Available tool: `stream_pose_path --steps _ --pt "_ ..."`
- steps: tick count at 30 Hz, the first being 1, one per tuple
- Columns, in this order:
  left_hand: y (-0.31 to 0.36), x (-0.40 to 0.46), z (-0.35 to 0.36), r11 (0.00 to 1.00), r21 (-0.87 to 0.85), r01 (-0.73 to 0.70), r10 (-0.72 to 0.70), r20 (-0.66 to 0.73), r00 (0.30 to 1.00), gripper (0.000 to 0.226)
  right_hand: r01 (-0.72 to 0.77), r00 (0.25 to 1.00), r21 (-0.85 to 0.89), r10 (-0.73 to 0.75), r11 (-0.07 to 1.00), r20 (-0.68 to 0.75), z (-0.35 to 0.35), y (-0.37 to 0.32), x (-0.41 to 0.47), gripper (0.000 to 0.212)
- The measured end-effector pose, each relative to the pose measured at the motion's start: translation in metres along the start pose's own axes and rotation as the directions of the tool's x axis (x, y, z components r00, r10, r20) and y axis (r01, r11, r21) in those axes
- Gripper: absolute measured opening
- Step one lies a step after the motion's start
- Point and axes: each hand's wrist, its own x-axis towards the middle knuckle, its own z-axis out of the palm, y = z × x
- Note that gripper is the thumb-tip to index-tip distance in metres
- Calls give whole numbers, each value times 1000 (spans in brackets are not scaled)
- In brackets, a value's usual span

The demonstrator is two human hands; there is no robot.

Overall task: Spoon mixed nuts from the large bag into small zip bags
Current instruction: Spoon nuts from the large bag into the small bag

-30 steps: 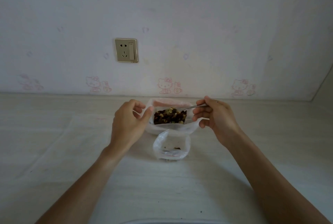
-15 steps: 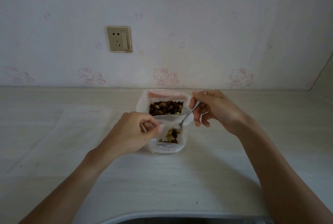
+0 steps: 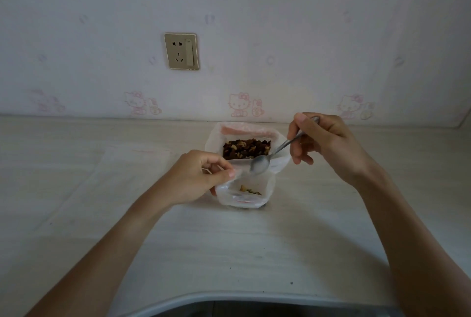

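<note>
The large clear bag [image 3: 279, 163] stands open near the wall, with dark mixed nuts [image 3: 246, 149] showing inside. In front of it stands a small zip bag [image 3: 269, 189] holding a few nuts [image 3: 249, 190] at its bottom. My left hand [image 3: 196, 176] pinches the small bag's left rim and holds its mouth open. My right hand [image 3: 323, 146] grips the handle of a metal spoon [image 3: 260, 165]. The spoon's bowl looks empty and hangs just above the small bag's mouth, in front of the large bag.
A flat clear plastic bag [image 3: 107, 176] lies on the pale counter [image 3: 229, 253] to the left. A wall socket [image 3: 181, 51] is on the wall behind. The counter's curved front edge [image 3: 229, 296] runs along the bottom of the view.
The spoon went from the large bag down into the small bag, left nuts there, and has now lifted out empty. My left hand moved from the large bag's rim to the small bag's rim.
</note>
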Motion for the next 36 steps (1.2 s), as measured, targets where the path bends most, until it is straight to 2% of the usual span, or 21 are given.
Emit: stream_pose_path --steps 3,6,8,10,12,15,17,19,21,27,31,36 --pt "0 1 -1 998 68 -2 4 -17 1000 9 -100 988 91 110 991 -107 5 9 4 39" --pt "-3 4 -5 994 108 14 -2 -107 994 24 -186 957 159 216 970 -194 9 20 6 36" --pt "-9 8 -7 988 153 34 7 -259 966 31 -234 930 195 278 953 -240 10 25 8 35" --pt "-18 14 -10 975 210 73 27 -437 899 35 -280 897 203 331 938 -293 10 29 10 36" --pt "-24 18 -12 967 210 146 -10 -541 841 43 -301 872 183 347 936 -346 9 30 10 37" --pt "-27 23 -9 949 191 249 -122 -505 854 76 -277 864 71 280 958 -419 9 29 11 39" --pt "-26 27 -4 934 200 298 -190 -429 883 85 -261 870 -19 227 965 -439 12 28 11 40" --pt "-24 31 6 909 280 308 -193 -371 908 79 -248 883 -119 174 961 -437 16 29 10 41" --pt "-21 33 16 915 295 274 -162 -352 922 62 -232 898 -221 121 947 -424 19 30 10 40" --pt "-17 28 18 975 112 189 -149 -298 943 27 -237 903 -328 82 915 -423 35 35 11 39" --pt "-17 26 19 991 3 134 -127 -290 949 16 -302 851 -245 144 921 -505 32 36 12 37" --pt "-15 25 18 988 -101 118 -141 -255 957 16 -372 856 -56 319 927 -407 39 41 8 34"
